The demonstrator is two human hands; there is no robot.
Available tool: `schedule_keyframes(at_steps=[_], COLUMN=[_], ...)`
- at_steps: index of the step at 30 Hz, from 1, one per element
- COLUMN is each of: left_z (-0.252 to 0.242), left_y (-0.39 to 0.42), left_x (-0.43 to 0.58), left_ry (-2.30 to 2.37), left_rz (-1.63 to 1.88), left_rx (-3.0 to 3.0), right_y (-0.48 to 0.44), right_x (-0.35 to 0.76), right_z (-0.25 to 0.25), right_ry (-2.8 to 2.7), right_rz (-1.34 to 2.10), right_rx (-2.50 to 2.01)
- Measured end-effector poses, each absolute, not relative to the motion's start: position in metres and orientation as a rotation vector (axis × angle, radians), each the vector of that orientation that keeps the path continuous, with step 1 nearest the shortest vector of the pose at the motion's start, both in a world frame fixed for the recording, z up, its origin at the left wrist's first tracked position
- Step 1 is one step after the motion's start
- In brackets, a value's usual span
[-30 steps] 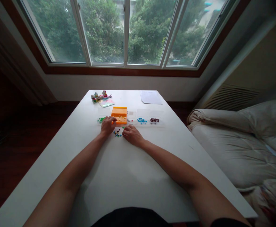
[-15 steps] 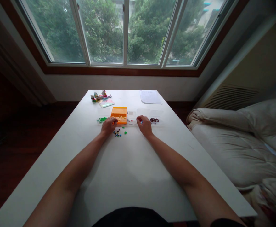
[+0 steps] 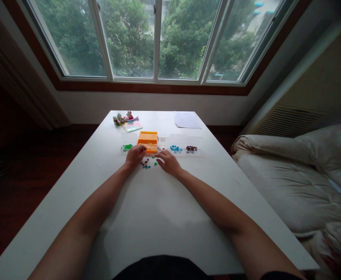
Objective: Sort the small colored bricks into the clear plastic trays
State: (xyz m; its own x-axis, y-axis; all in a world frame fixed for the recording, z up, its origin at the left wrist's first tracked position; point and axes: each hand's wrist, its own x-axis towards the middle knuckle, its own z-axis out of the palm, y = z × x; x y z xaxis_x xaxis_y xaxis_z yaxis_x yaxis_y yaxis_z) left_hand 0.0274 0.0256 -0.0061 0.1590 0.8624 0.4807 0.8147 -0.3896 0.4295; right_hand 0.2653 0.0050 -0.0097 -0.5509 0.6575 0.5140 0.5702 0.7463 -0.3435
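A small heap of mixed coloured pieces (image 3: 147, 164) lies on the white table (image 3: 158, 210). My left hand (image 3: 134, 154) rests just left of the heap, fingers curled, tips at the front edge of the orange box (image 3: 147, 140). My right hand (image 3: 168, 161) sits to the heap's right, fingers bent down toward the table beside a green piece; what they pinch, if anything, is too small to see. Clear trays hold green pieces (image 3: 126, 147), blue pieces (image 3: 175, 148) and dark red pieces (image 3: 191, 148).
A sheet of paper (image 3: 187, 119) lies at the table's far right, a small toy model with a coloured card (image 3: 126, 120) at the far left. A bed with a white quilt (image 3: 304, 175) stands close on the right. Windows fill the far wall.
My right hand reached out to the tray of blue pieces, then came back left to the heap of mixed pieces. My left hand stayed by the orange box.
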Motion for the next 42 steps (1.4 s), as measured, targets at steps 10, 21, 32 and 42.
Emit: schedule_keyframes(at_steps=[10,21,32,42], left_z=[-0.009,-0.013,-0.011,-0.006], left_y=[0.029,0.031,0.03,0.027], left_x=[0.027,0.025,0.024,0.027], left_ry=[1.726,1.72,1.696,1.713], left_rz=[1.034,1.038,1.025,0.985], left_rx=[2.319,2.319,2.344,2.318], right_y=[-0.006,-0.006,-0.008,-0.01], right_x=[0.247,0.247,0.25,0.25], right_z=[-0.013,-0.009,-0.013,-0.01], right_ry=[-2.607,-2.626,-2.562,-2.54], right_rz=[-0.035,-0.025,0.035,0.061], right_rx=[-0.851,-0.715,-0.56,-0.643])
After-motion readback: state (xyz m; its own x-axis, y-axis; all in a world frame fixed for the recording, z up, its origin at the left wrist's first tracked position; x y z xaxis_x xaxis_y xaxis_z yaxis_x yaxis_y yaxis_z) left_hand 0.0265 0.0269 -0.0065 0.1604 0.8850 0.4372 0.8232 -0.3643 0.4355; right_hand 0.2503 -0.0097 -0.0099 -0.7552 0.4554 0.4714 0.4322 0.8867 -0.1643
